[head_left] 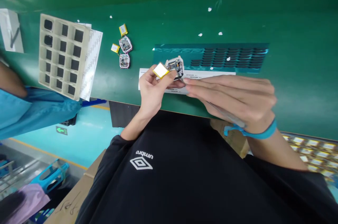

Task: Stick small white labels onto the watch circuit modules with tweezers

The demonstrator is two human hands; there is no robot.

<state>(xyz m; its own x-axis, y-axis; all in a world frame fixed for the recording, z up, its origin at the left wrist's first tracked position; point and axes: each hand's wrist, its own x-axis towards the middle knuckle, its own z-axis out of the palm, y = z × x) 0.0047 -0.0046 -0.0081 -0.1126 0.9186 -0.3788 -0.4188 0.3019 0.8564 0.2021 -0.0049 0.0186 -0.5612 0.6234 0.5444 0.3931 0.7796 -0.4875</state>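
My left hand (154,88) holds a square watch case (176,66) with its electronics showing. A white and yellow battery (160,70) lies over the fingers, beside the case. My right hand (232,99) is closed around thin metal tweezers (227,114), whose tip is at the lower right edge of the case. Beneath both hands is a printed white paper strip (208,73). Behind it on the green bench (174,19) lies a blue film sheet (182,53) with rows of dark strips.
Two open watch cases (125,44) with batteries (123,29) lie left of my hands. Further left stands a compartment tray (86,41) on white sheets (92,58). Another person's blue sleeve (16,111) is at the far left. A tray of batteries (313,143) sits lower right.
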